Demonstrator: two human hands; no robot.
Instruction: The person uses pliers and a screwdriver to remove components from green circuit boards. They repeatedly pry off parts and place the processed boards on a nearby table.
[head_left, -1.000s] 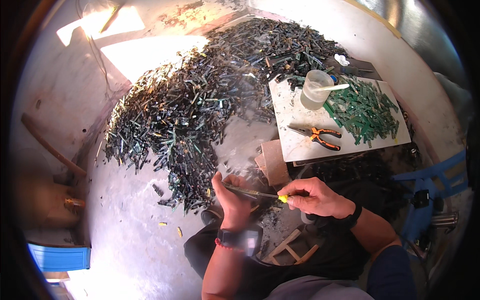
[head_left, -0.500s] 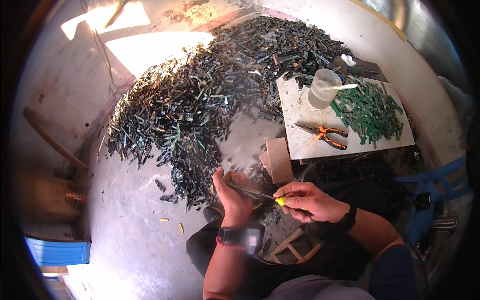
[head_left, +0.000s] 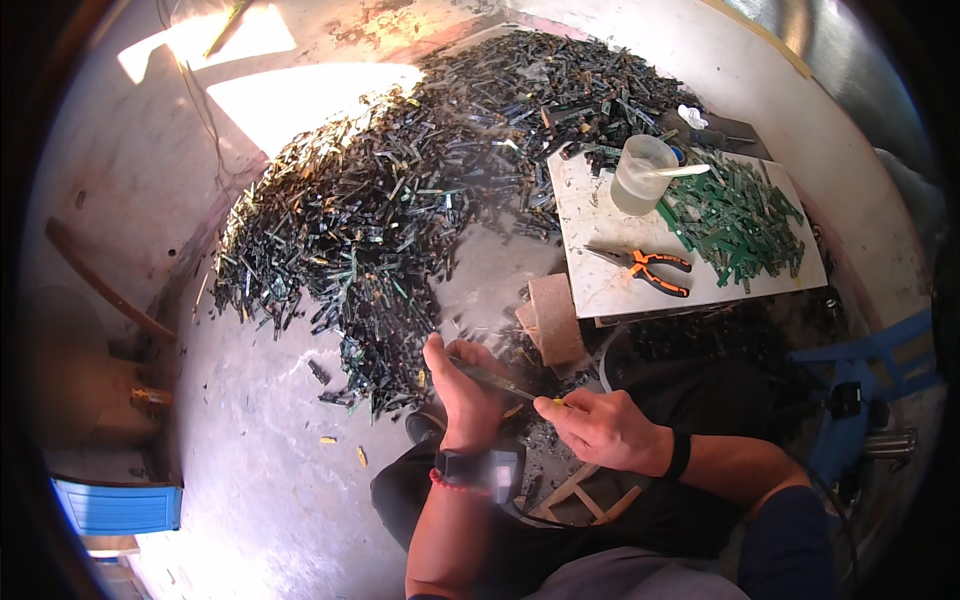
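Pinched between left hand [head_left: 462, 392] and right hand [head_left: 603, 428], the thin green strip [head_left: 492, 379] is judged light, stiff, brittle; its ends are best gripped.

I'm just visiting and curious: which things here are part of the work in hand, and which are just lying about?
In use: left hand, right hand, thin strip held between them, big pile of strips.

Lying about: orange pliers, plastic cup, wooden block, blue crate.
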